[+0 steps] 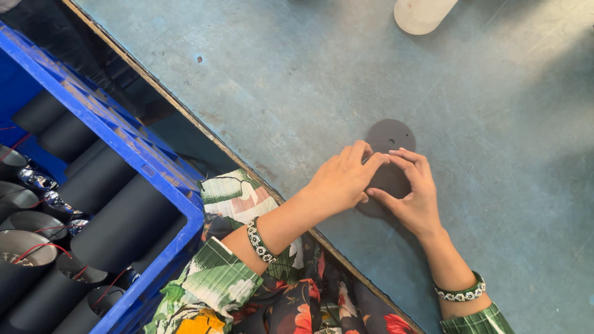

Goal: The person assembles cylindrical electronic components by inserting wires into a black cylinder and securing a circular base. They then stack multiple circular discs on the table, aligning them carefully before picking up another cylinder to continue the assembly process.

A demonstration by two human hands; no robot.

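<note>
Scuffed blue-grey worktop (495,185) fills the head view, its brown edge running diagonally past a blue plastic crate (124,148) at the left. That crate is packed with black cylindrical tubes (117,229), some trailing thin red wires. At the top edge stands a pale whitish container (424,13), well apart from the action.

Down in the middle, we have two dark grey round flat discs on the worktop: one disc (391,134) lies bare with small holes showing, and a second disc (390,179) sits just below it, overlapping or touching; we cannot tell which. Our left hand (340,182) curls over that lower disc from the left, fingers bent and pinching at its upper rim. Our right hand (414,192) cups it from the right, thumb and fingers together on the edge. Both hands are closed on the same piece, fingertips nearly meeting on top.

Judging from this, we do best keeping the grip on the rim, pressing evenly from both sides, and holding the disc flat so it does not skid across the smooth top.
</note>
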